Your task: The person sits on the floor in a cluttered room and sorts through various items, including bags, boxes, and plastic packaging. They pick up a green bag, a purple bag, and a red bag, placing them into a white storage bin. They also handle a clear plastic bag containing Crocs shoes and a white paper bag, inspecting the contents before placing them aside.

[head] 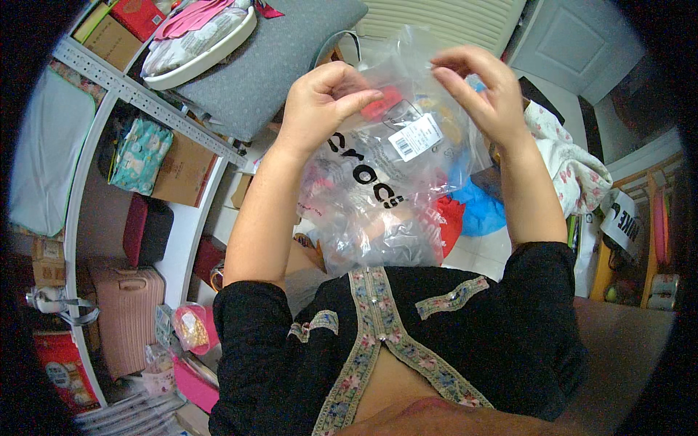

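Observation:
A clear plastic bag with large black lettering and a white barcode label spreads between my raised hands, over my lap. My left hand has its thumb and curled fingers on the bag's upper left part. At the upper right edge, the fingers and thumb of my right hand are spread apart; whether they touch the plastic is unclear. Something red shows through the film near my left thumb. More crumpled clear plastic lies nearer my body. Beyond it are a blue plastic bag and a red one.
At left stand white metal shelves and a pink ribbed suitcase. A grey cushioned surface holds a white oval tray of bagged items. On the right are floral fabric and a wooden rack.

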`<state>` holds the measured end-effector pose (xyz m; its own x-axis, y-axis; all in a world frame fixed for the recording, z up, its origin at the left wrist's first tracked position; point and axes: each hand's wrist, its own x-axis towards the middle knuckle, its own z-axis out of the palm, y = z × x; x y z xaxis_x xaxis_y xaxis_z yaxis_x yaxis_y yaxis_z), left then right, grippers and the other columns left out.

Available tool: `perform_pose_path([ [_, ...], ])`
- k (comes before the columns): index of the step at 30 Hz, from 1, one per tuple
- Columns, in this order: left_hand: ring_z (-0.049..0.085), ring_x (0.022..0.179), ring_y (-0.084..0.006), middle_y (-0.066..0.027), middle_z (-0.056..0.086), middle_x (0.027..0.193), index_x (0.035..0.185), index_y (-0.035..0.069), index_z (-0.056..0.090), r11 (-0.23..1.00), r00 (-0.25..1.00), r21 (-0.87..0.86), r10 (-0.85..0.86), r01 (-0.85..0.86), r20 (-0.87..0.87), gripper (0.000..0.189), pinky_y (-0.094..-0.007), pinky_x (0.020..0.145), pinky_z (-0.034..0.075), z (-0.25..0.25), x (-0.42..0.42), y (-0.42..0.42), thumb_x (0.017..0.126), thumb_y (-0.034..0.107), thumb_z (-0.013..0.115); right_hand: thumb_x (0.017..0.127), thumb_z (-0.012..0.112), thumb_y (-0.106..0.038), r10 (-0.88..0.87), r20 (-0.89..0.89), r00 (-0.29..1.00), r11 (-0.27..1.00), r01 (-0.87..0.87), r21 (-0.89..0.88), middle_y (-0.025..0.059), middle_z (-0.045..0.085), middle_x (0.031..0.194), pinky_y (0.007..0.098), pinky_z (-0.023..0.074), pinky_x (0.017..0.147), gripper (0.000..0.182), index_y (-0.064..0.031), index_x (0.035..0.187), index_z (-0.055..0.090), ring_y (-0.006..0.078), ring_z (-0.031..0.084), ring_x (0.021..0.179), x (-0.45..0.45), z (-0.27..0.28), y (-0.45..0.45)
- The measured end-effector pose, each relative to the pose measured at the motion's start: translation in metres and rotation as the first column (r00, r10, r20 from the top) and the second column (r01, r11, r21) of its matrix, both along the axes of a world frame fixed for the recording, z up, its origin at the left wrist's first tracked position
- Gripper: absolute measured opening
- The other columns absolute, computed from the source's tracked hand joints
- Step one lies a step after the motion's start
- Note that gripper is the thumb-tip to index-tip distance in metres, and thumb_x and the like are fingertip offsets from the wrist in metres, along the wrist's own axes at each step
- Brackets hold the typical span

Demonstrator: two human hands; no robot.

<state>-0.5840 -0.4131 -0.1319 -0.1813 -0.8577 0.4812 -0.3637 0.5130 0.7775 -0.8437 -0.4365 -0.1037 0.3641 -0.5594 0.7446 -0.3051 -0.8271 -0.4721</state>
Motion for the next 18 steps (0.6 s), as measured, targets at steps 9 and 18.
perform_pose_path([
  [9, 0.059, 0.075, -0.0069, 0.0005, 0.06, 0.081, 0.084, 0.003, 0.065, 0.977, 0.977, -0.206, -0.01, 0.056, 0.214, 0.024, -0.0231, 0.065, 0.049, 0.003, 0.009, 0.008, 0.074, 0.008, 0.086, 0.09, 0.071, -0.031, 0.528, 0.221, 0.82, 0.398, -0.469, 0.788, -0.0025, 0.062, 0.082, 0.0225, 0.0421, 0.066, 0.028, -0.0071, 0.104, 0.068, 0.007, 0.056, 0.075, 0.009, 0.0, -0.026],
  [18, 0.054, 0.068, -0.004, 0.0061, 0.062, 0.08, 0.093, 0.007, 0.067, 0.997, 0.995, 0.067, -0.024, 0.03, -0.099, 0.011, -0.0201, 0.06, 0.042, 0.005, 0.009, 0.016, 0.088, 0.012, 0.075, 0.086, 0.078, -0.023, 0.307, 0.267, 0.913, 0.698, -0.407, 0.589, -0.0053, 0.059, 0.073, 0.0174, 0.0384, 0.053, 0.03, -0.0112, 0.106, 0.059, 0.001, 0.052, 0.063, 0.008, 0.01, -0.031],
])
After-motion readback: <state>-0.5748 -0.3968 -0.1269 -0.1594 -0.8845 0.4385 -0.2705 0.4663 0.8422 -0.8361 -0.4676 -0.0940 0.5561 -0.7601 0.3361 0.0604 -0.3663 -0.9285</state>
